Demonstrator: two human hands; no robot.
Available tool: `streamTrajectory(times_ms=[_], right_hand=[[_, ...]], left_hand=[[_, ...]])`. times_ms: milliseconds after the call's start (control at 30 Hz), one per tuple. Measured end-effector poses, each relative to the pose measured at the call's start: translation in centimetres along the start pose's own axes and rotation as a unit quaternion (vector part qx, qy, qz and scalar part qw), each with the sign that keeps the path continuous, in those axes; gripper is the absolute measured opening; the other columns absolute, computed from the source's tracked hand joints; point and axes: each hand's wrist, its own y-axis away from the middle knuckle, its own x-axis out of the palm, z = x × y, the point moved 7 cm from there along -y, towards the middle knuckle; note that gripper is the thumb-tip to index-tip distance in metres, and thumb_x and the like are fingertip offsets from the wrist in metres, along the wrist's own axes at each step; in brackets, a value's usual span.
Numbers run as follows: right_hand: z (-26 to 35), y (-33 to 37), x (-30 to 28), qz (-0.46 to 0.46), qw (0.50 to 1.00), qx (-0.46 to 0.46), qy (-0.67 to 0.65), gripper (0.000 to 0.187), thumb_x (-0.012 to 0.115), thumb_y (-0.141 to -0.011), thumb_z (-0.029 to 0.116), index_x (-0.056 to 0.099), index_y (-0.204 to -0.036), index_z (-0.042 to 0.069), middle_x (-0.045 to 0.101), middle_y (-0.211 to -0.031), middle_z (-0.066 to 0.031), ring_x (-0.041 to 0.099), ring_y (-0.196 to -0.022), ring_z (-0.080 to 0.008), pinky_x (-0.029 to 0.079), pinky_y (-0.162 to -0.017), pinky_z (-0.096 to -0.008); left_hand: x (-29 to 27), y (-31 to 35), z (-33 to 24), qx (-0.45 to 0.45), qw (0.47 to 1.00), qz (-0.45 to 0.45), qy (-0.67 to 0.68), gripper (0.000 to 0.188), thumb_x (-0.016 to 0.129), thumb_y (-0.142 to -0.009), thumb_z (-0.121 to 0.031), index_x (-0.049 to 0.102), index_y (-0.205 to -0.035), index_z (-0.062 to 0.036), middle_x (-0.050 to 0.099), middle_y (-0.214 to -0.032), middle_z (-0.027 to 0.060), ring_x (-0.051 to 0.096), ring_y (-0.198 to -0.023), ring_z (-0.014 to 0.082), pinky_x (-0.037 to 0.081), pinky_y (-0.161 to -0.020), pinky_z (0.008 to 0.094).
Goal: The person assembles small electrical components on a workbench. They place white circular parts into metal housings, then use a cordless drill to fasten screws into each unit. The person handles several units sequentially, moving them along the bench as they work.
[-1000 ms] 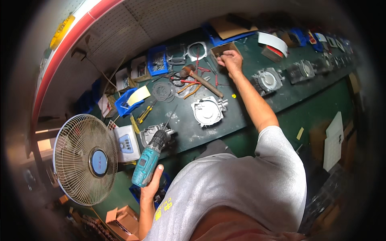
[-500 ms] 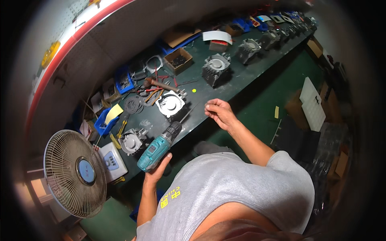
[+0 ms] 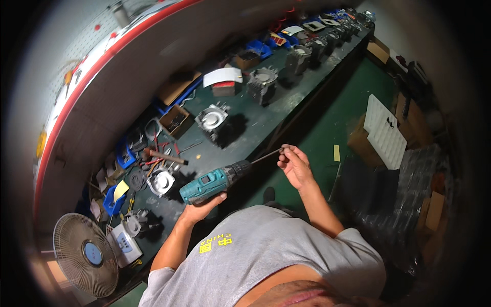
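Note:
My left hand (image 3: 207, 205) grips a teal and black cordless drill (image 3: 207, 185) by its handle, in front of the bench edge. From its chuck a long thin bit (image 3: 266, 155) points to the right. At the tip of that bit, the fingers of my right hand (image 3: 296, 166) are pinched together; whatever small thing they hold there is too small to make out. On the bench beyond the drill stands a grey metal housing (image 3: 212, 118) with a round recess. Another pale metal housing (image 3: 160, 181) sits left of the drill.
Along the green bench (image 3: 245, 135) more housings (image 3: 263, 82) stand in a row toward the far right. A hammer (image 3: 169, 156), red-handled tools and blue bins (image 3: 113, 198) crowd the left side. A fan (image 3: 86, 255) stands at lower left. Cartons (image 3: 365, 143) lie on the right.
The drill has swung to point more to the right, and its bit tip has come to my right fingers. My view has shifted along the bench to the right.

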Motion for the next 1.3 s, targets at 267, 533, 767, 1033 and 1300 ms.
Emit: streamTrajectory(times_ms=[267,533,767,1033,1300], right_hand=[[15.6,-2.5,-13.0,-0.055,0.995,-0.078,0.043,0.016,0.065,-0.099,0.012,0.065,-0.113,0.004,0.07,-0.096,-0.0059,0.07,-0.083,-0.0154,0.061,-0.073,-0.031],[23.5,-6.2,-19.1,-0.073,0.978,-0.108,0.165,0.012,0.065,-0.098,0.008,0.066,-0.108,0.001,0.069,-0.095,-0.0076,0.069,-0.082,-0.0167,0.06,-0.075,-0.0319],[29.9,-13.1,-21.8,-0.032,0.974,-0.079,0.208,0.012,0.065,-0.095,0.0,0.067,-0.106,-0.003,0.07,-0.097,-0.0109,0.071,-0.085,-0.0206,0.061,-0.076,-0.0341],[40.6,-22.8,-20.8,-0.042,0.943,-0.087,0.319,0.01,0.067,-0.091,-0.001,0.07,-0.1,-0.005,0.071,-0.094,-0.0123,0.073,-0.083,-0.0215,0.062,-0.075,-0.0339],[47.3,-29.2,-26.1,-0.059,0.921,-0.037,0.382,0.014,0.069,-0.088,-0.005,0.072,-0.102,-0.005,0.073,-0.093,-0.0129,0.072,-0.081,-0.0181,0.06,-0.075,-0.03]], left_hand=[[14.4,-15.5,-4.7,0.009,0.992,0.117,-0.042,0.023,0.077,-0.091,-0.021,0.069,-0.108,-0.008,0.068,-0.091,-0.0004,0.062,-0.079,0.0102,0.053,-0.072,0.0276],[20.2,-26.5,-8.7,0.001,0.974,0.209,-0.089,0.037,0.08,-0.089,-0.029,0.07,-0.118,-0.0078,0.072,-0.106,0.0045,0.064,-0.097,0.0144,0.054,-0.088,0.0341],[21.7,-38.5,-9.0,-0.014,0.962,0.27,-0.04,0.025,0.078,-0.09,-0.024,0.07,-0.104,-0.0058,0.069,-0.09,0.0017,0.063,-0.075,0.0119,0.053,-0.069,0.0298],[24.2,-53.3,-13.5,-0.004,0.944,0.326,0.058,0.025,0.078,-0.089,-0.02,0.07,-0.106,-0.0044,0.069,-0.091,0.003,0.063,-0.074,0.0121,0.053,-0.068,0.0285],[29.4,-64.4,-16.8,0.005,0.935,0.353,0.038,0.021,0.077,-0.09,-0.021,0.071,-0.103,-0.0055,0.071,-0.09,0.0027,0.062,-0.073,0.0106,0.054,-0.067,0.0273]])
